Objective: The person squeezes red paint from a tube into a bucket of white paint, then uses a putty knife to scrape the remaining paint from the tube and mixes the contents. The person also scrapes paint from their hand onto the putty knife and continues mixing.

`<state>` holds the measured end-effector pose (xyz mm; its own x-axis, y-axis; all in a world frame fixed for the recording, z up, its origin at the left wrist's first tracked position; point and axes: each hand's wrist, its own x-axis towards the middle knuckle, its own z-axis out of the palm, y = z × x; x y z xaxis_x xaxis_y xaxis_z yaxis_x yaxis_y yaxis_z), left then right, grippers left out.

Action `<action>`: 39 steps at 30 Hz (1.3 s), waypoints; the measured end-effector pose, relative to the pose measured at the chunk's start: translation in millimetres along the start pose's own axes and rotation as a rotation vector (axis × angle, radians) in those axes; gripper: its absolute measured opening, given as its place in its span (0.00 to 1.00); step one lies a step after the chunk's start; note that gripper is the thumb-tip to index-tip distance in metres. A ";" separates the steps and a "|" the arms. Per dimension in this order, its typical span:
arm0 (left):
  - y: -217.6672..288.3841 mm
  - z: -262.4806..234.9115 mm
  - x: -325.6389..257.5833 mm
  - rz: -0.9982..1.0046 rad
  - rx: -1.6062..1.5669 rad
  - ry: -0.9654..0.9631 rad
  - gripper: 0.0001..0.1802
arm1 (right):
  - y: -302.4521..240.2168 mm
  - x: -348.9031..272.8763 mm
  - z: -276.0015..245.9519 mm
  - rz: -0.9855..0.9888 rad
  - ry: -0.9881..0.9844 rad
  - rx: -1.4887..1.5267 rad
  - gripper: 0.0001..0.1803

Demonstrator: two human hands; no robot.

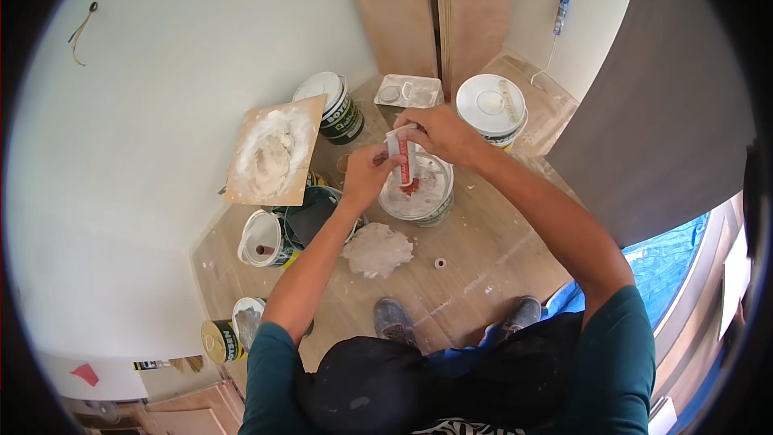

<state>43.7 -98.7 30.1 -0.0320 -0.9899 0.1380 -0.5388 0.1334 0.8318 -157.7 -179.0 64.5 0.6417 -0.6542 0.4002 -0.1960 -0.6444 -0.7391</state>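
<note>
Both my hands are at a white tube with a red label (404,163), held upright over a paint pail (427,208) with a whitish, dusty top. My right hand (439,134) grips the tube's upper end. My left hand (369,176) pinches its side from the left. Beneath the tube's lower end, a red-brown patch (411,188) marks the pail top. A small white round piece with a dark red centre (440,263) lies on the floor nearby. Left of it is a lump of off-white material (378,250).
At left, a board with whitish compound (272,155) rests by an open white pail (262,238) and a dark bucket (312,216). Lidded pails (489,105) stand further back, beside a white-smeared tray (409,90). A paint roller (561,18) leans on the wall. Blue sheeting (664,262) lies right.
</note>
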 end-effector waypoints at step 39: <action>10.0 13.6 -1.7 -0.071 -0.218 0.176 0.10 | 20.4 -10.2 19.4 0.236 -0.214 -0.001 0.20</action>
<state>27.0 -96.3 30.9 0.1562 -0.9762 0.1503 -0.3407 0.0895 0.9359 -153.8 -177.9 34.8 0.7201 -0.6873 0.0948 -0.3582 -0.4853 -0.7976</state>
